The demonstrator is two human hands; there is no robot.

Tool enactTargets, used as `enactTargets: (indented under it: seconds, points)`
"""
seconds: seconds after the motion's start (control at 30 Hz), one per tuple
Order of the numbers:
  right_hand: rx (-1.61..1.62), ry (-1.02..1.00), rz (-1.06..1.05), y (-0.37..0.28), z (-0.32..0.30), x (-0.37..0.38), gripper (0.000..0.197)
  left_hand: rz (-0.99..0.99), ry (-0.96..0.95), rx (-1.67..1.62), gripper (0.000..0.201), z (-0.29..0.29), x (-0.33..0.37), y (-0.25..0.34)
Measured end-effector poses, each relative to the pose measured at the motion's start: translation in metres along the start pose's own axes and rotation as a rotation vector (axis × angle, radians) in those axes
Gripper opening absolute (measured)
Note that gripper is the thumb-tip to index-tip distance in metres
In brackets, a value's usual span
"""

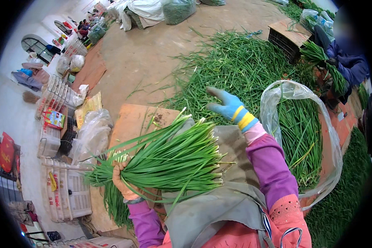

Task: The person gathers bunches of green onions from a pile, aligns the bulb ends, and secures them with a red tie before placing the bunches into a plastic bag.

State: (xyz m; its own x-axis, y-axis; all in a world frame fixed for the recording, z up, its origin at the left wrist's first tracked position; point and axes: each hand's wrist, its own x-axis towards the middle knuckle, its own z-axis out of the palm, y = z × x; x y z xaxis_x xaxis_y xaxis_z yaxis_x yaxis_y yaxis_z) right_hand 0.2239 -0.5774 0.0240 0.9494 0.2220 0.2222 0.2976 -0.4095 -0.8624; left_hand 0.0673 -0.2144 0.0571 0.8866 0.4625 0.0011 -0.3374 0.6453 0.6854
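My left hand (126, 184), in an orange glove, is closed round the leafy part of a large bunch of garlic chives (173, 159). The bunch lies across my lap over a grey apron (211, 211), its pale cut ends fanned to the right. More chives (115, 206) lie beneath that hand on a wooden board (130, 120). Holding nothing, my right hand (229, 107) wears a blue glove with yellow bands at the wrist. Its fingers are apart, over the near edge of a big loose heap of chives (235, 66).
To my right, a clear plastic bag (337, 161) stands open around chives (299, 140). A co-worker in dark blue (351, 66) holds a bunch at the far right, near a board-topped crate (289, 35). White plastic crates (66, 190) and bags (93, 132) line the left.
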Motion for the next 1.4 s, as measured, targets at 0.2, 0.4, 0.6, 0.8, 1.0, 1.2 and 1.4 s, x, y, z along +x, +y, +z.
enactTargets:
  seconds: [0.2, 0.4, 0.6, 0.8, 1.0, 1.2, 1.4]
  points:
    - [-0.216, -0.229, -0.151, -0.036, 0.027, 0.021, 0.062, -0.06, -0.116, -0.025, 0.019, 0.055, 0.0, 0.001]
    - [0.324, -0.288, -0.284, -0.105, 0.008, 0.023, 0.088, -0.134, -0.434, 0.014, 0.022, 0.138, -0.001, 0.021]
    - [0.546, -0.295, -0.523, -0.208, -0.023, -0.007, 0.106, -0.178, -0.564, 0.37, 0.024, 0.267, -0.022, 0.039]
    - [0.959, -0.181, -0.29, -0.233, -0.027, -0.009, 0.065, 0.466, -1.026, 1.018, 0.017, 0.334, -0.024, 0.028]
    - [1.105, 0.053, -0.212, -0.171, -0.026, -0.032, 0.053, 0.389, -1.46, 1.028, 0.063, 0.346, -0.013, 0.017]
    - [1.464, -0.039, -0.678, -0.122, -0.054, -0.045, 0.067, 0.225, -1.219, 0.909, 0.078, 0.249, 0.043, 0.086]
    - [1.603, -0.222, -0.709, -0.116, -0.036, -0.044, 0.066, 0.039, -1.226, 1.351, 0.067, 0.132, 0.07, 0.063]
